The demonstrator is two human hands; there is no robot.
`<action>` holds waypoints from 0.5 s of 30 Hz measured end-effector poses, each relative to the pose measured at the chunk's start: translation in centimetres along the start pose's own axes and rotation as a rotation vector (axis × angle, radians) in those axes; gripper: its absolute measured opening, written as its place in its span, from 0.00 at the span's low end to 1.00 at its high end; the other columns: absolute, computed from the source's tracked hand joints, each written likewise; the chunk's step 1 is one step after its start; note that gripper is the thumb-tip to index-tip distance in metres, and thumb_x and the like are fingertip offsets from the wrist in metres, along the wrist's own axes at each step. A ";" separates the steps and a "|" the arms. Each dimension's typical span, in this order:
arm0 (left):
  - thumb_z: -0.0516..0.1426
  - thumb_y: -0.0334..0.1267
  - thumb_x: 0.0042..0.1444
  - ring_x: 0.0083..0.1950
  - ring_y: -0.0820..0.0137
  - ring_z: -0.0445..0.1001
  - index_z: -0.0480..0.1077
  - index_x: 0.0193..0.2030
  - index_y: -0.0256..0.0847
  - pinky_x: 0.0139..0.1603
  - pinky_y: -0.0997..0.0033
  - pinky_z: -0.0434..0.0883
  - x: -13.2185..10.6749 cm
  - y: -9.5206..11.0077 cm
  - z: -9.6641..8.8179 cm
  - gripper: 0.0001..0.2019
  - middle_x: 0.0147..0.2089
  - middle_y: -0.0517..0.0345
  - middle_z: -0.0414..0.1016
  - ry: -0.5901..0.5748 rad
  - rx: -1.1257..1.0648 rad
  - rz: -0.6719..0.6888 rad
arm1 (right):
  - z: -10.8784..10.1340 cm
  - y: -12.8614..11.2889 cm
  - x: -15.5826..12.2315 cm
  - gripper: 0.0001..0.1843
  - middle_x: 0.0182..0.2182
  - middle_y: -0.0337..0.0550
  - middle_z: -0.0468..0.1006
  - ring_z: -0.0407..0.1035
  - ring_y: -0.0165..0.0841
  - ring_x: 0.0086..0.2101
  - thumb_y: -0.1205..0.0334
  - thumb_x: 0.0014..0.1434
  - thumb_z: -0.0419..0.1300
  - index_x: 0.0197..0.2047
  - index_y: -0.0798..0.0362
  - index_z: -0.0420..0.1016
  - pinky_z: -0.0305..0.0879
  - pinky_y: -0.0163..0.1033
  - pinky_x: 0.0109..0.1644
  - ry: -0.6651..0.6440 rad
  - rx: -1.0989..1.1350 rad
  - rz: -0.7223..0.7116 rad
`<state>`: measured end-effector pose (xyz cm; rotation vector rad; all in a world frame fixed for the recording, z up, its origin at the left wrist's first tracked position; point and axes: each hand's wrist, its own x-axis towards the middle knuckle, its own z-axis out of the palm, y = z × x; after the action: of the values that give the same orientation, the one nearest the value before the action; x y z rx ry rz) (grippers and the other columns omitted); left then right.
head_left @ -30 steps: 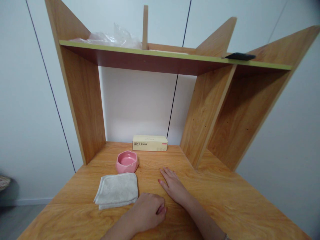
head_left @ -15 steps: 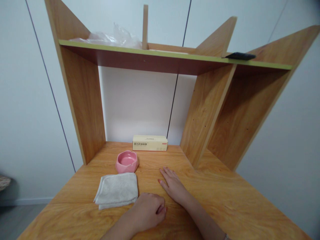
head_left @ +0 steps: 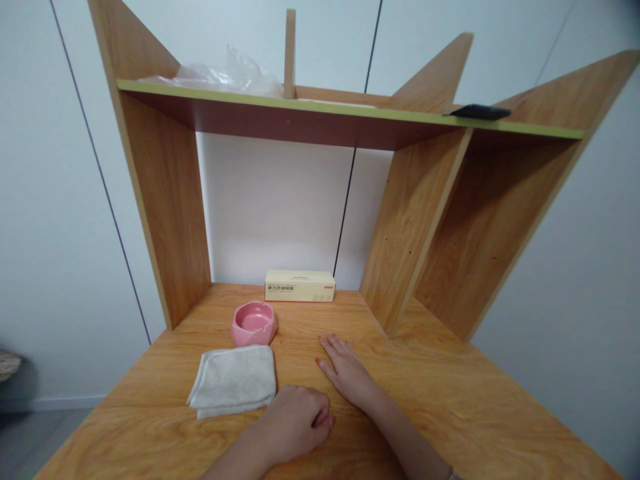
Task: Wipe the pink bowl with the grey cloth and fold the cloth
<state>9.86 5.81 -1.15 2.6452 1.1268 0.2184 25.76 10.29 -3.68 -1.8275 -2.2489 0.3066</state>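
My left hand (head_left: 295, 421) rests on the wooden desk (head_left: 450, 400) curled into a loose fist, with nothing visible in it. It lies just right of a folded grey-white cloth (head_left: 234, 381). My right hand (head_left: 347, 373) lies flat on the desk, palm down, fingers stretched out, holding nothing. A small pink bowl (head_left: 254, 323) stands behind the cloth. A long cream box (head_left: 300, 285) with printed text lies at the back against the wall.
The desk has a wooden hutch with upright side panels (head_left: 170, 200) and a divider (head_left: 415, 227) on the right. The top shelf (head_left: 350, 117) carries crumpled clear plastic (head_left: 225, 73) on the left and a flat black object (head_left: 480, 112) on the right.
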 end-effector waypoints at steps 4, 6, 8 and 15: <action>0.48 0.36 0.53 0.26 0.73 0.68 0.66 0.26 0.41 0.26 0.77 0.58 0.0 0.0 -0.1 0.09 0.26 0.61 0.72 0.004 0.002 0.005 | 0.0 0.0 0.0 0.31 0.60 0.52 0.50 0.41 0.38 0.59 0.50 0.59 0.40 0.60 0.61 0.53 0.38 0.45 0.61 0.006 0.001 -0.001; 0.48 0.36 0.53 0.27 0.72 0.68 0.67 0.27 0.41 0.27 0.77 0.59 0.0 0.0 -0.1 0.09 0.27 0.60 0.72 -0.010 -0.005 0.005 | 0.1 0.0 0.0 0.31 0.60 0.52 0.50 0.41 0.38 0.59 0.50 0.59 0.40 0.60 0.61 0.53 0.38 0.45 0.61 0.011 0.005 -0.004; 0.48 0.36 0.53 0.27 0.72 0.68 0.67 0.27 0.41 0.27 0.77 0.59 0.0 0.0 -0.2 0.09 0.27 0.60 0.72 -0.017 -0.011 0.005 | 0.1 0.1 0.0 0.31 0.60 0.51 0.50 0.41 0.38 0.59 0.50 0.59 0.40 0.59 0.61 0.53 0.38 0.45 0.61 0.012 0.006 -0.006; 0.48 0.36 0.53 0.27 0.72 0.68 0.67 0.26 0.41 0.26 0.77 0.58 -0.1 0.0 -0.1 0.09 0.27 0.61 0.73 0.012 0.002 0.015 | 0.0 0.0 0.0 0.31 0.60 0.52 0.50 0.41 0.39 0.59 0.50 0.59 0.40 0.59 0.61 0.54 0.38 0.45 0.61 0.008 -0.004 -0.003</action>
<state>9.79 5.76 -1.03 2.6581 1.1119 0.2365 25.77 10.27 -3.64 -1.8241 -2.2483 0.2948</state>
